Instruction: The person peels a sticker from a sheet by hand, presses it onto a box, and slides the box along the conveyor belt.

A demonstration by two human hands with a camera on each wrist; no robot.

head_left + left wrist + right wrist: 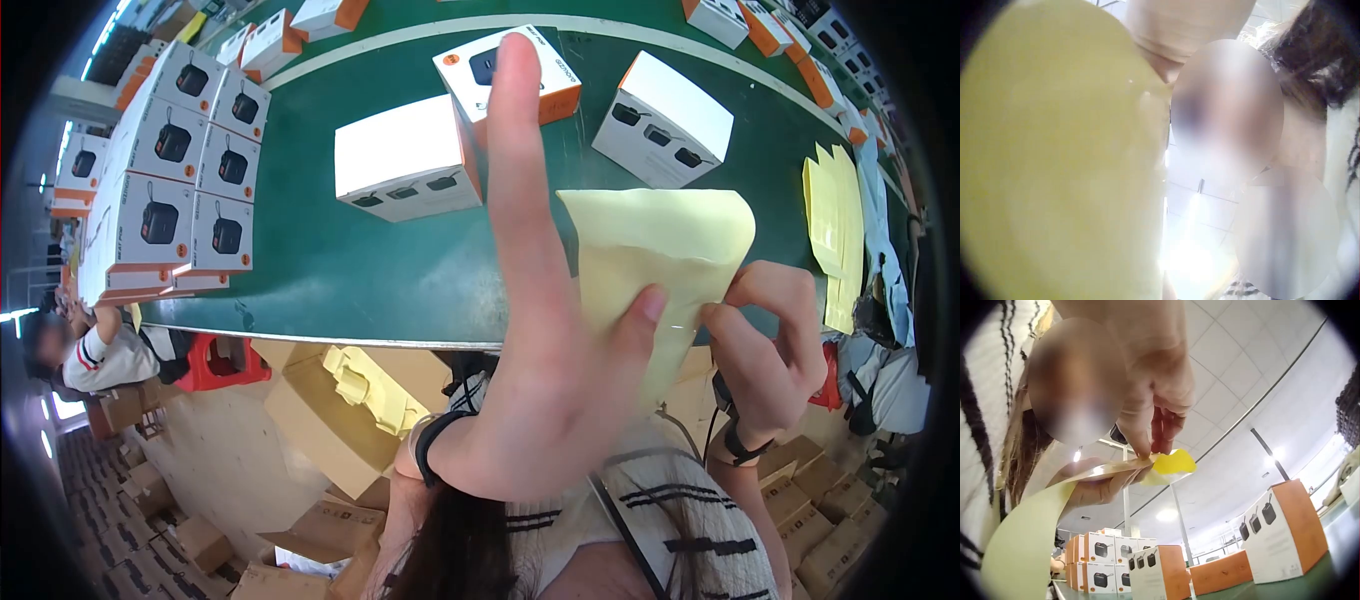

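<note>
A pale yellow paper sheet point(655, 235) is held up over the near edge of the table, its top end curling over. My left hand point(560, 390) holds it with the thumb across its face, while the index finger points straight up. At the sheet's right edge, my right hand point(770, 350) pinches it between thumb and fingertips. Seen from the right wrist, those fingertips meet the edge beside a brighter yellow patch point(1175, 464). The sheet point(1060, 156) fills the left half of the left wrist view. Three white and orange speaker boxes point(405, 155) stand just beyond the hands.
Stacked speaker boxes point(165, 180) stand at the table's left. More yellow sheets point(835, 235) lie at its right end. Below the green table point(400, 275), an open carton point(330, 420) holds crumpled yellow paper. Another person point(110, 355) sits at far left, near a red stool point(225, 362).
</note>
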